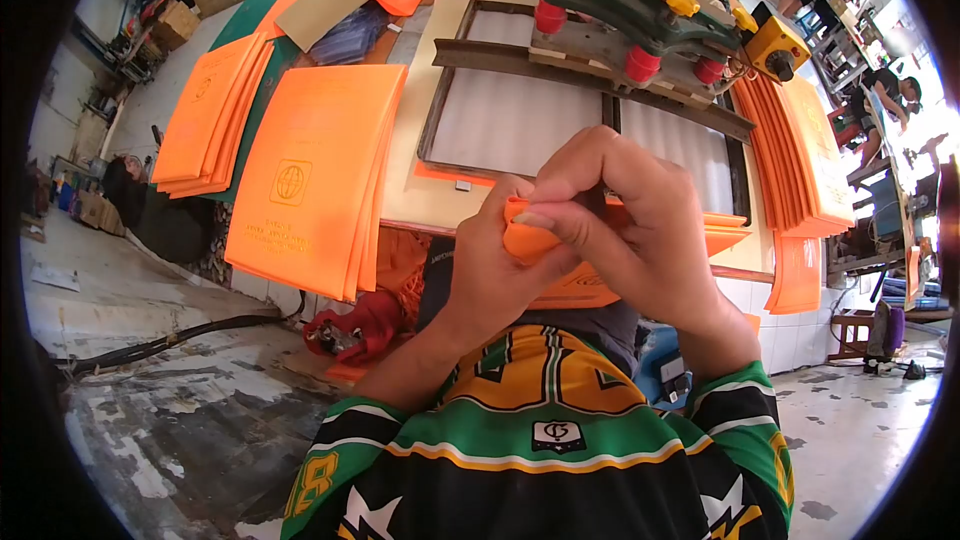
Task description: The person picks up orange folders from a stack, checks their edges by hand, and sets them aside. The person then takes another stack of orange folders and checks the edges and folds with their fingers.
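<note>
Both hands meet in front of my chest on an orange plastic cover (570, 292), whose upper corner is bent or rolled up. My left hand (497, 265) is closed around this folded part. With thumb and fingertips, my right hand (635, 225) pinches the same edge. Below the hands, part of the cover shows over my lap with a faint stamped mark; the rest is hidden by my hands. Just beyond stands a press bed with a metal frame (520, 120) around a pale sheet.
Stamped orange covers lie in a near-left stack (310, 175), a far-left stack (212, 115) and a right stack (800, 150). Overhead is a green press head (640, 15) with red and yellow knobs. A yellow control box (778, 48) hangs at right. Other people work at far right.
</note>
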A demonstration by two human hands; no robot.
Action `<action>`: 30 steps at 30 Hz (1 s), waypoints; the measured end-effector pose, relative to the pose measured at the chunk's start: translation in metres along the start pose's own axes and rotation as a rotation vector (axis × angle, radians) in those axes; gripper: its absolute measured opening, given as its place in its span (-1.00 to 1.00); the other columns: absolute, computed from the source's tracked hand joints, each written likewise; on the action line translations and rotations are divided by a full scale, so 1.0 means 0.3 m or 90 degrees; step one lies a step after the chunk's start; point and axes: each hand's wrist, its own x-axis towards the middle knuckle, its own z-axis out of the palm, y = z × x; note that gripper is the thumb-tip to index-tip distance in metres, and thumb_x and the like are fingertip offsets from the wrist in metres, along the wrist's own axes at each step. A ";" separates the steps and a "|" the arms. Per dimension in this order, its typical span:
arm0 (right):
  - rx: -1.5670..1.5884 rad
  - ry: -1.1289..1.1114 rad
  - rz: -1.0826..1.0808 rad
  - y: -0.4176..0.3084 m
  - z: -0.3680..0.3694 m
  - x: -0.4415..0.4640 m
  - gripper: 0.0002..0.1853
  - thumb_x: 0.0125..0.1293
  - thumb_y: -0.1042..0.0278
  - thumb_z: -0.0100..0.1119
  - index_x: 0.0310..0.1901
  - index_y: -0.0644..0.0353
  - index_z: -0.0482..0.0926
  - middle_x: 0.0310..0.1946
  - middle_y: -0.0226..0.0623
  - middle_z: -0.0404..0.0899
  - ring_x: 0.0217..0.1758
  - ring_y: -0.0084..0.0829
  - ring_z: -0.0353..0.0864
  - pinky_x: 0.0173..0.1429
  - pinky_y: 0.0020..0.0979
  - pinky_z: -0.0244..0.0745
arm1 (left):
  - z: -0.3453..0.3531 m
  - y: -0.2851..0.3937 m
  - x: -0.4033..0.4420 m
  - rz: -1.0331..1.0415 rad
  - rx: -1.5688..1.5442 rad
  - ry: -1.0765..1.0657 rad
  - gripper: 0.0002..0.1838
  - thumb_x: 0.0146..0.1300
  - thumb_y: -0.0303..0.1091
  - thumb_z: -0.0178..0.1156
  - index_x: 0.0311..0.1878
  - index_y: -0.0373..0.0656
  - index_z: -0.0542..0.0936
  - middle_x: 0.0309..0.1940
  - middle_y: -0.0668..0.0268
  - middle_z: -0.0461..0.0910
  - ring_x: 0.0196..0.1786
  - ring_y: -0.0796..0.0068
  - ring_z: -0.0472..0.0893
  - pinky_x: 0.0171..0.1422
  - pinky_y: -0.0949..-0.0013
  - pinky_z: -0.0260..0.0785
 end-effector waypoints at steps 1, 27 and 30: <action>0.001 0.001 -0.001 0.001 -0.001 -0.001 -0.91 0.28 0.58 0.33 -0.23 0.32 0.60 -0.34 -0.34 0.59 -0.35 -0.62 0.54 -0.30 -0.57 0.40 | 0.001 0.006 0.004 0.014 0.014 -0.001 -0.58 0.12 -0.39 0.49 -0.06 -0.19 0.46 -0.26 0.25 0.69 -0.15 0.55 0.67 -0.06 0.42 0.50; 0.076 0.032 0.062 -0.011 -0.085 -0.070 -0.91 0.30 0.61 0.30 -0.27 0.34 0.56 -0.36 -0.36 0.51 -0.40 -0.66 0.45 -0.36 -0.59 0.34 | 0.071 0.029 -0.008 0.031 0.034 -0.010 -0.53 0.07 -0.30 0.56 -0.14 -0.20 0.44 -0.35 0.25 0.67 -0.26 0.56 0.67 -0.17 0.45 0.51; 0.031 -0.006 0.025 -0.005 -0.092 -0.072 -0.90 0.28 0.61 0.32 -0.29 0.35 0.55 -0.37 -0.36 0.51 -0.41 -0.66 0.47 -0.37 -0.59 0.34 | 0.071 0.022 -0.011 0.026 0.039 -0.019 -0.54 0.07 -0.30 0.56 -0.14 -0.20 0.44 -0.36 0.25 0.67 -0.27 0.55 0.68 -0.18 0.45 0.51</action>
